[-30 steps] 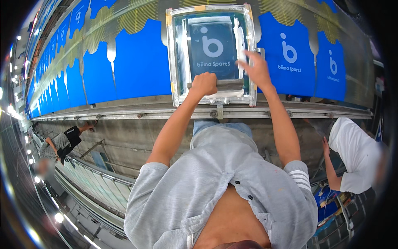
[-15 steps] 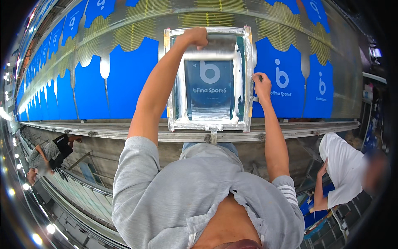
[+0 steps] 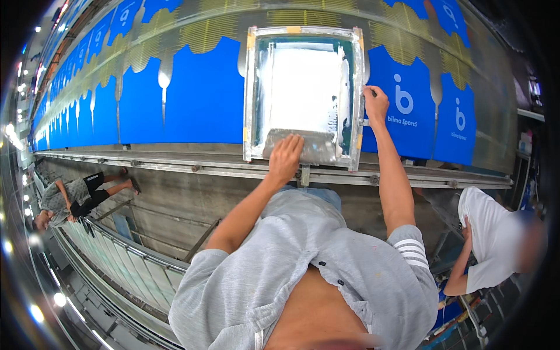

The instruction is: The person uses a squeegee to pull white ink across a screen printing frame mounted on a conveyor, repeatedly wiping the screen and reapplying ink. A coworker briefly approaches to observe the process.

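Note:
A rectangular screen-printing frame (image 3: 245,111) lies over the blue fabric pieces, its mesh covered by a broad layer of white ink (image 3: 306,87). At its near end my left hand (image 3: 284,156) is closed on a grey squeegee (image 3: 321,146), which spans most of the frame's inner width. The fingertips press over the squeegee's top; the thumb is hidden. My right hand (image 3: 377,106) is closed at the frame's right rail, fingers curled against its outer edge. Right of the frame, a blue fabric piece (image 3: 408,137) bears a white printed logo.
More blue fabric pieces (image 3: 204,93) run along the long table, those near left unprinted. A metal rail (image 3: 227,167) edges the table's near side. One person (image 3: 73,195) is at the far left across the aisle; another, in a white shirt (image 3: 490,233), is at the right.
My left hand has drawn the squeegee from the frame's far end to its near end. White ink now covers the mesh where the logo showed. My right hand stays by the right rail.

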